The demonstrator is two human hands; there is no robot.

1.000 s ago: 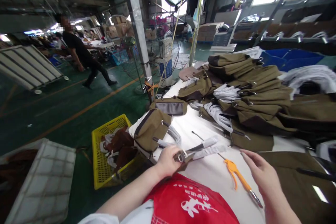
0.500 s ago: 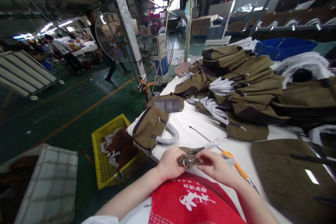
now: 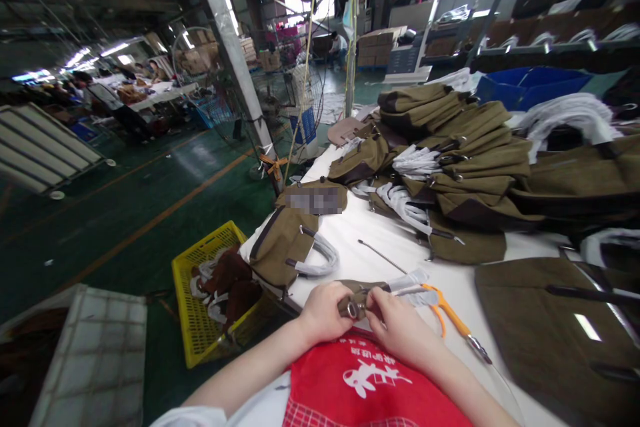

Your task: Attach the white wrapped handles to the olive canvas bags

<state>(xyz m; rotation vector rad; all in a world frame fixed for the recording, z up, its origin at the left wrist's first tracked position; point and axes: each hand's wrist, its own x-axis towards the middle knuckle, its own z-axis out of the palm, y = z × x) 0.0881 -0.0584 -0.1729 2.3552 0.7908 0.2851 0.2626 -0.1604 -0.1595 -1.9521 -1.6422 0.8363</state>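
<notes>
At the table edge, in front of a red apron, both hands hold a small olive canvas bag (image 3: 367, 285) with a metal ring on its near end. My left hand (image 3: 327, 310) is closed round the left side, thumb beside the ring. My right hand (image 3: 393, 317) pinches the fabric just right of the ring; its fingertips partly hide the spot. A handle wrapped in white film (image 3: 411, 280) extends from the bag to the right. Close to my right hand lies an orange-handled tool (image 3: 453, 312) with a metal end and thin cord. Behind the hands rests a thin dark rod (image 3: 383, 256).
Olive bags with wrapped handles (image 3: 465, 167) are heaped at the back right. One olive bag (image 3: 280, 240) lies left, and a large flat one (image 3: 530, 320) right. A yellow crate (image 3: 185, 307) holds brown items. A metal post (image 3: 235, 60) rises beyond the table.
My right hand has moved left, closer to the ring and my left hand, uncovering more of the orange tool. A walking person in the background has dropped out of sight.
</notes>
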